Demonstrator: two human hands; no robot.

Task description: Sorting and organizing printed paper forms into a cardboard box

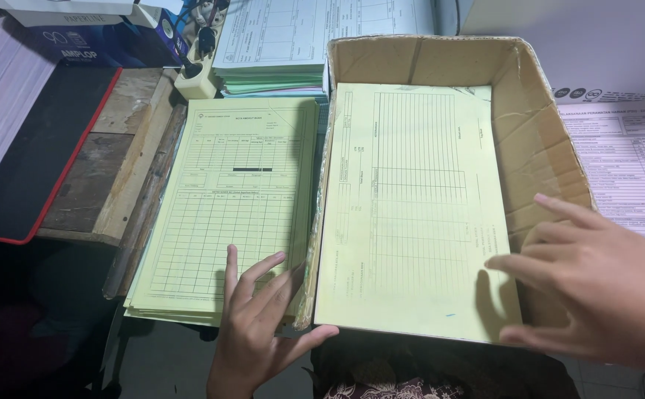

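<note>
Left hand: the left hand (252,325) lies open and flat, fingers spread, on the lower right corner of the stack of pale yellow printed forms (226,207); the thumb reaches to the near left corner of the brown cardboard box (544,148). It grips nothing.
Right hand: the right hand (596,288) is open with fingers stretched to the left, and holds nothing. The fingertips (494,261) touch the right edge of the pale yellow sheet with a printed table (411,214) that lies in the box.
Edges near the hands: the stack's lower edge hangs a little over the dark wooden table edge (141,214). The box's low front wall is torn and ragged beside the left thumb. The right wall of the box stands just behind the right hand.
Open room: between the two hands the yellow sheet is bare. Between the sheet and the box's right wall, a narrow strip of cardboard floor is seen.
How the sheets look: thin, flat, with black grid lines; the stack's sheets are aligned neatly.
Around: a black pad with red border (34,148) lies at the far left, well apart. A pile of white and green papers (278,52) lies behind the stack. A white printed sheet (625,170) lies to the right of the box.
</note>
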